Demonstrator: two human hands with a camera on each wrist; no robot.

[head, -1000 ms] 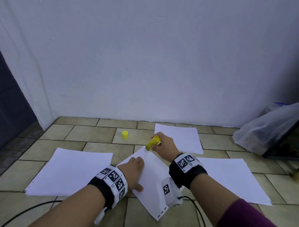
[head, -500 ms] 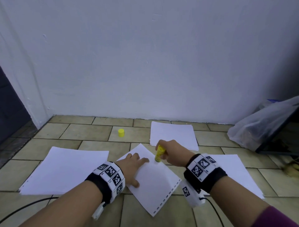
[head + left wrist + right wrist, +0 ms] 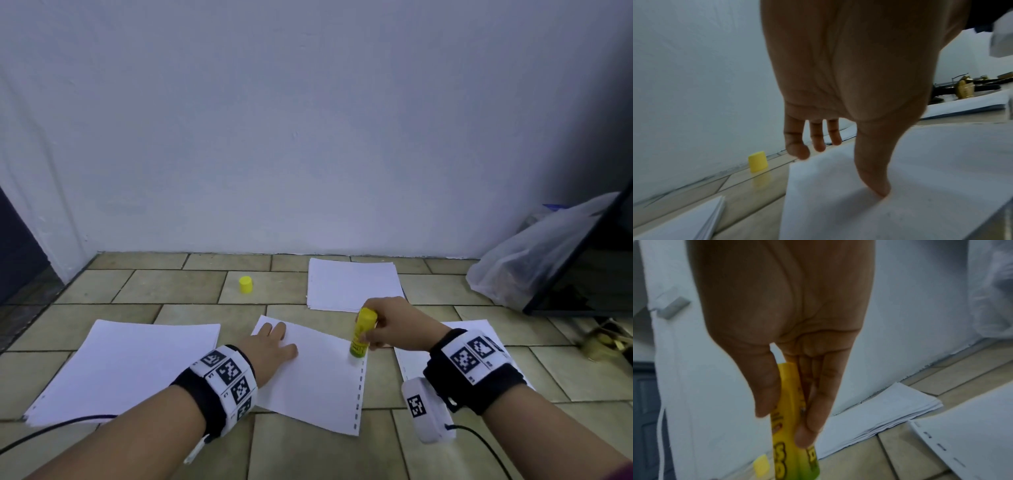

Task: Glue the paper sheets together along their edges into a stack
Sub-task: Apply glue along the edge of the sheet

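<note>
A white sheet [image 3: 318, 380] with punched holes down its right edge lies on the tiled floor in front of me. My left hand [image 3: 270, 346] lies flat on its far left part, fingers straight [image 3: 818, 139] and thumb pressing the paper. My right hand [image 3: 387, 322] grips a yellow glue stick [image 3: 362, 334] upright, its tip on the sheet's far right corner. In the right wrist view thumb and fingers [image 3: 816, 418] clasp the glue stick [image 3: 791, 434]. The yellow cap [image 3: 246, 284] stands apart on the floor.
A paper stack [image 3: 123, 363] lies at the left, another [image 3: 352, 284] by the wall, a third [image 3: 479, 339] at the right under my forearm. A clear plastic bag [image 3: 534, 253] and a dark panel [image 3: 589, 274] sit at the far right. A black cable [image 3: 51, 428] runs lower left.
My right hand has carried the glue stick from the sheet's far corner rightward along its edge to the right corner. The sheet has turned clockwise under my left hand.
</note>
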